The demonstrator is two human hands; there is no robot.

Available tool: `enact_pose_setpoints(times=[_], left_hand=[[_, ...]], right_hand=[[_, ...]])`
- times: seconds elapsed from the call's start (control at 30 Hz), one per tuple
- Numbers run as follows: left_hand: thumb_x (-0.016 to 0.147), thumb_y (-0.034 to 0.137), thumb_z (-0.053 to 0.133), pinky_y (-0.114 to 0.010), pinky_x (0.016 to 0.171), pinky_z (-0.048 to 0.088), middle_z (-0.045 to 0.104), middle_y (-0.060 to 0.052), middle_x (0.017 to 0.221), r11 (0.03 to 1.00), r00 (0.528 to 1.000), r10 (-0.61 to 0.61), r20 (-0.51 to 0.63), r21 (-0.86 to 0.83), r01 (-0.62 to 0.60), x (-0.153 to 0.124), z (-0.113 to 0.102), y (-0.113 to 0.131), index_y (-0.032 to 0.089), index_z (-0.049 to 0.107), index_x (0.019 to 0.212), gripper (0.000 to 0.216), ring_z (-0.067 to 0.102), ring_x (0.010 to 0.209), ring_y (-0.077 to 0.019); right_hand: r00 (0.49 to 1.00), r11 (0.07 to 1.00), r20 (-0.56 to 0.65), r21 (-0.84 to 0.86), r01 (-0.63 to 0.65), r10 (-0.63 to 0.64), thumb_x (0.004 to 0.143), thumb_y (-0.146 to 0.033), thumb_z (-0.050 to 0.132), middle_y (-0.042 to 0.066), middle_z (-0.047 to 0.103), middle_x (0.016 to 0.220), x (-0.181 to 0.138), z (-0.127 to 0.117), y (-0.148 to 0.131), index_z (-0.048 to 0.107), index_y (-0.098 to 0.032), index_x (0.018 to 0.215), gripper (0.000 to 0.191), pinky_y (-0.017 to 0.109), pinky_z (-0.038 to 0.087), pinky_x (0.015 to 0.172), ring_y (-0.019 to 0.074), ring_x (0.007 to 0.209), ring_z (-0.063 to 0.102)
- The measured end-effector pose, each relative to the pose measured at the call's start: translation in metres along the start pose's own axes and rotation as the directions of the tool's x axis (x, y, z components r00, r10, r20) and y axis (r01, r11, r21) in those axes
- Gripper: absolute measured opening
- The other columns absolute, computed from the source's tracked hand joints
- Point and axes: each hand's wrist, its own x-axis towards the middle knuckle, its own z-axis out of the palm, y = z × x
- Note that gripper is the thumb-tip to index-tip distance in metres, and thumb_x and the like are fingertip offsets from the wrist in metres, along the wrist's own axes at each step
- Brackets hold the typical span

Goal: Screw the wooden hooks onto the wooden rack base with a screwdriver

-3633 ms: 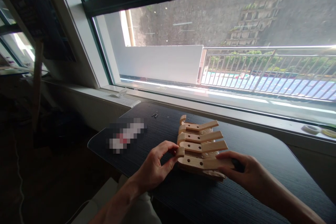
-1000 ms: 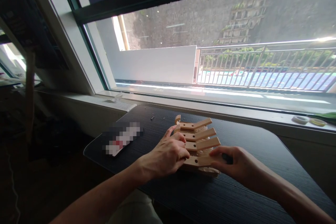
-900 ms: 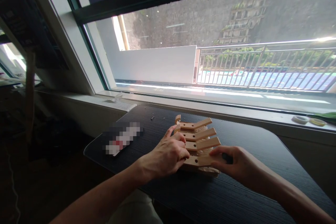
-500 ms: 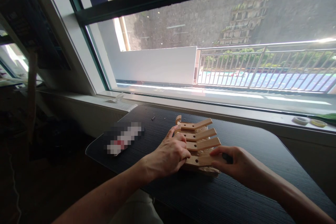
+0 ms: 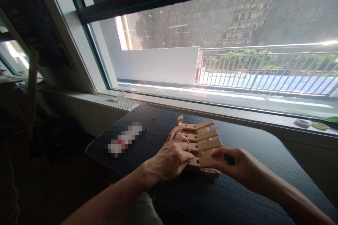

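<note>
Several light wooden hook pieces lie in a row on a dark table, stacked on a paper wrapper. My left hand rests palm down over their left ends, fingers curled and pressed on the nearest piece. My right hand pinches the right end of that same piece between thumb and fingers.
A blurred flat packet lies at the table's left. Small dark screws sit near the far edge. Behind the table runs a window sill with two tape rolls at the right. A vent grille is at the left.
Since 3.6 s ago my left hand moved from pinching the nearest piece's left tip to lying over the pieces' left ends. In the last second both hands stay almost still.
</note>
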Motion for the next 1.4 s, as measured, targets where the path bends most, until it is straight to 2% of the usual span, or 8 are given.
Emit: enact_pose_setpoints(times=[0.57,0.7,0.8,0.93,1.03,1.13,1.27,1.4], left_hand=[[0.075,0.012,0.054,-0.044,0.113,0.002,0.062,-0.003,0.095,0.973,0.982,-0.18,-0.058,-0.158,0.169,-0.001,0.004,0.005,0.021,0.057,0.097,0.024,0.05,0.109,-0.0183],[0.074,0.012,0.053,-0.044,0.114,0.004,0.06,-0.004,0.098,0.97,0.979,-0.187,-0.075,-0.173,0.172,-0.003,0.005,0.004,0.02,0.054,0.101,0.027,0.049,0.111,-0.0192],[0.074,0.012,0.053,-0.046,0.113,0.007,0.059,-0.005,0.099,0.97,0.98,-0.182,-0.086,-0.178,0.164,-0.003,0.007,0.002,0.02,0.053,0.102,0.029,0.049,0.112,-0.0205],[0.075,0.012,0.052,-0.047,0.113,0.009,0.059,-0.006,0.099,0.971,0.978,-0.176,-0.11,-0.181,0.154,-0.003,0.008,0.001,0.019,0.052,0.103,0.029,0.048,0.113,-0.0216],[0.075,0.012,0.052,-0.047,0.113,0.008,0.058,-0.006,0.101,0.969,0.976,-0.19,-0.107,-0.182,0.168,-0.004,0.008,0.002,0.019,0.051,0.105,0.031,0.05,0.111,-0.0208],[0.073,0.012,0.053,-0.046,0.114,0.007,0.058,-0.006,0.103,0.966,0.975,-0.198,-0.103,-0.187,0.176,-0.004,0.008,0.003,0.019,0.051,0.107,0.034,0.051,0.11,-0.0203],[0.074,0.012,0.053,-0.047,0.113,0.009,0.058,-0.006,0.104,0.969,0.976,-0.19,-0.109,-0.178,0.169,-0.004,0.008,0.002,0.019,0.051,0.105,0.032,0.049,0.112,-0.0213],[0.075,0.013,0.051,-0.047,0.113,0.009,0.059,-0.006,0.102,0.971,0.976,-0.189,-0.109,-0.168,0.17,-0.004,0.009,0.002,0.019,0.051,0.106,0.031,0.048,0.112,-0.0216]], right_hand=[[0.998,1.0,0.067,0.0,-0.018,0.018,0.079,-0.048,0.055,-0.001,0.063,0.072,0.001,-0.001,-0.005,0.065,-0.02,0.094,0.033,0.024,0.04,0.057,0.0144,0.062,0.053],[0.997,0.999,0.07,-0.013,0.029,-0.028,0.077,-0.048,0.059,-0.003,0.061,0.069,-0.004,-0.016,-0.007,0.055,-0.024,0.118,0.048,0.023,0.041,0.053,0.0127,0.058,0.053],[0.992,0.997,-0.098,-0.021,0.076,-0.077,0.077,-0.047,0.059,-0.006,0.048,0.056,-0.016,-0.038,-0.013,0.051,-0.024,0.123,0.051,0.021,0.037,0.043,0.0104,0.047,0.044],[0.853,0.966,-0.501,0.114,0.231,-0.145,0.085,-0.044,0.049,-0.001,0.057,0.061,-0.028,-0.062,-0.038,0.06,-0.025,0.096,0.025,0.021,0.047,0.044,0.0136,0.054,0.056],[0.874,0.971,-0.431,-0.026,0.238,-0.226,0.085,-0.043,0.049,0.001,0.063,0.077,-0.026,-0.062,-0.06,0.059,-0.025,0.089,0.022,0.021,0.049,0.051,0.014,0.064,0.058],[0.891,0.966,-0.375,-0.054,0.254,-0.255,0.088,-0.041,0.045,-0.002,0.056,0.059,-0.018,-0.051,-0.075,0.057,-0.022,0.075,0.025,0.02,0.044,0.045,0.011,0.051,0.051],[0.861,0.957,-0.453,0.051,0.285,-0.232,0.089,-0.038,0.044,-0.003,0.058,0.06,-0.01,-0.03,-0.08,0.056,-0.021,0.075,0.025,0.019,0.044,0.046,0.0099,0.05,0.052],[0.829,0.926,-0.434,-0.031,0.377,-0.352,0.089,-0.031,0.047,-0.003,0.061,0.064,-0.003,-0.012,-0.076,0.057,-0.02,0.081,0.017,0.019,0.043,0.049,0.0089,0.051,0.054]])
